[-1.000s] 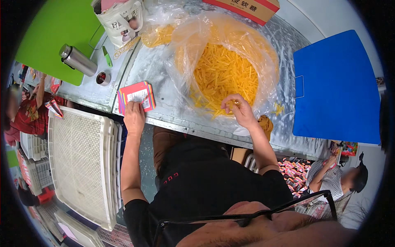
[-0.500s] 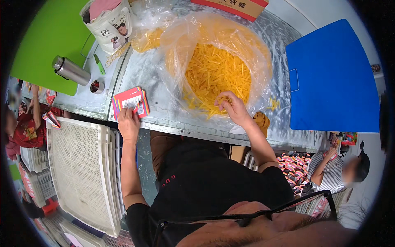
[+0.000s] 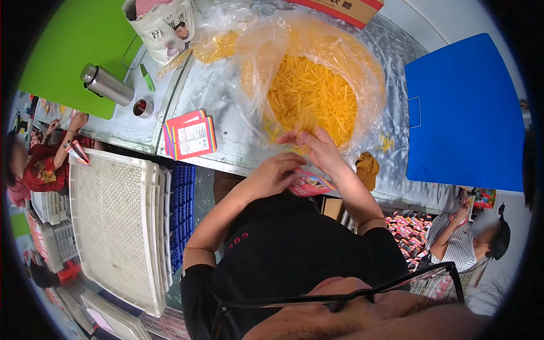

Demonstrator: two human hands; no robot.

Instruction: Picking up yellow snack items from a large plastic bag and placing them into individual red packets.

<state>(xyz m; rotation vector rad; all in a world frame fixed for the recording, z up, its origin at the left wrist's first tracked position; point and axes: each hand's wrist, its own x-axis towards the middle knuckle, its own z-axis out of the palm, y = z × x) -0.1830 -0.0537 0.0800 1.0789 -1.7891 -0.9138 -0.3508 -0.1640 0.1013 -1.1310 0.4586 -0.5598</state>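
Over the table's front edge, my left hand (image 3: 276,174) grips a red packet with striped edges (image 3: 310,185). Pinched in my right hand (image 3: 322,152), just above the packet, is a bunch of thin yellow strips (image 3: 307,122). Both hands nearly meet, and the packet's top is partly hidden by my fingers. Behind them lies a large clear plastic bag (image 3: 371,68), spread wide at the top and full of loose yellow strips (image 3: 317,85). To the left, a small stack of flat red packets with striped edges (image 3: 195,139) rests on the metal table (image 3: 209,102).
A steel flask (image 3: 109,85), a dark-filled cup (image 3: 143,107) and a green-handled knife (image 3: 148,78) stand left. A blue board (image 3: 464,113) is at right, a yellow-brown cloth (image 3: 368,165) nearer. White crates (image 3: 116,221) are stacked lower left. Co-workers sit at both sides.
My left hand has left the stack and moved right with a packet. My right hand has drawn a bunch of yellow strips from the bag's pile, nearer to the left hand.
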